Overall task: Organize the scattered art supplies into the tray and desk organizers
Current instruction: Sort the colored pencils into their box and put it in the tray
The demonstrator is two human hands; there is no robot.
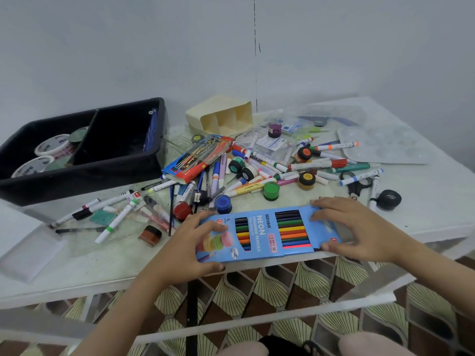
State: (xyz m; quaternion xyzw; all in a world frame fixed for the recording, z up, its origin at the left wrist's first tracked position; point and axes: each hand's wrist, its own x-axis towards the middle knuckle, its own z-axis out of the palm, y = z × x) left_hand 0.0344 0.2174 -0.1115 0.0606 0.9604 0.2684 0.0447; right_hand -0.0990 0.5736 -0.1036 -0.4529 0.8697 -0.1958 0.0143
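Head cam shows both hands on the blue Ninso Neon coloured pencil box (267,233), which sits at the near edge of the worktop (424,201), around 6 o'clock from the marker pile (257,165). Left hand (191,249) has its grip closed around the left end, thumb underneath. Right hand (359,227) pinches the right end, where the inner sleeve looks partly slid out. I'd push that sleeve fully home before lifting so no pencils spill, then carry it flat to the black tray (84,181) at 10 o'clock. Its big compartment looks free; the left one holds tape rolls (51,146). The box is flat card with windows showing the coloured pencils, so it should be light and easy to handle.
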